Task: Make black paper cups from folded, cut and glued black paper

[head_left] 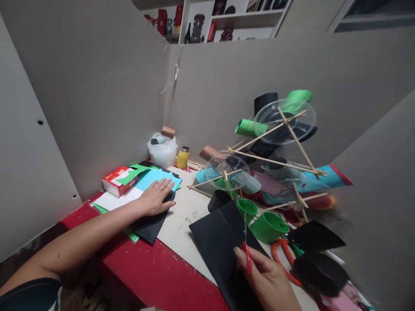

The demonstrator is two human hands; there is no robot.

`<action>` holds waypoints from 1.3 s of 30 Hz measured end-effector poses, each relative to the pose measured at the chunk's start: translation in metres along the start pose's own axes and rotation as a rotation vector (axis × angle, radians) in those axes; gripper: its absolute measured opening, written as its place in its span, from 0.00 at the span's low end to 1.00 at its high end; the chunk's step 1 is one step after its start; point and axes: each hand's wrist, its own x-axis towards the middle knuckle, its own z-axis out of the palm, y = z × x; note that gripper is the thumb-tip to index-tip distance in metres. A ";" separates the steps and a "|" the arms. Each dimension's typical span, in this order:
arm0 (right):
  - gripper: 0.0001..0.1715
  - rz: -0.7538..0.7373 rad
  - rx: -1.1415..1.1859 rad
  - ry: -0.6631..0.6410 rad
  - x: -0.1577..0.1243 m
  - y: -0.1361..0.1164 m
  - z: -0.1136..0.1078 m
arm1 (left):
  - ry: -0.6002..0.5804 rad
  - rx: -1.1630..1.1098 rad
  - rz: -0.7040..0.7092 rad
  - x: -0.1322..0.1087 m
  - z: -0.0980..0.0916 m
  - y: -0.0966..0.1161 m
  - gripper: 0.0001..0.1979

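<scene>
My left hand (156, 196) lies flat, fingers stretched out, on a stack of coloured paper. A light blue sheet (152, 176) and a black sheet (149, 229) show around it. In my right hand (270, 278) is a pair of scissors (248, 259) with red handles, blades pointing up and away from me. A folded black sheet (215, 233) lies below and left of this hand; whether the fingers also touch it I cannot tell. Just beyond the blades stand a green paper cup shape (247, 209) and a wider green one (269, 226).
Wooden stick frames with clear plastic discs (285, 122) and paper tubes rise at the right. Orange handles (287, 261) and black paper pieces (316, 236) lie near my right hand. A red box (119, 181), plastic bag (162, 151) and yellow jar (183, 158) stand at the back left.
</scene>
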 end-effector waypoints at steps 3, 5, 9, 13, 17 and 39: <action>0.27 -0.023 -0.021 0.021 0.000 0.000 0.002 | -0.150 0.061 0.030 -0.002 0.021 -0.007 0.36; 0.27 -0.033 -0.040 0.018 0.001 0.002 0.002 | -0.196 0.090 0.035 -0.003 0.026 -0.011 0.35; 0.25 -0.069 -0.097 -0.005 0.002 0.007 0.004 | -0.220 0.124 0.040 -0.001 0.027 -0.012 0.33; 0.24 -0.120 -0.114 0.028 0.003 0.010 0.006 | -0.216 0.127 0.045 0.003 0.024 -0.010 0.32; 0.23 -0.180 -0.137 0.131 0.004 0.013 0.001 | -0.160 0.120 -0.018 0.013 0.015 -0.015 0.37; 0.22 -0.409 -0.136 0.463 0.011 -0.008 -0.019 | -0.019 -0.177 -0.156 0.073 -0.060 -0.039 0.29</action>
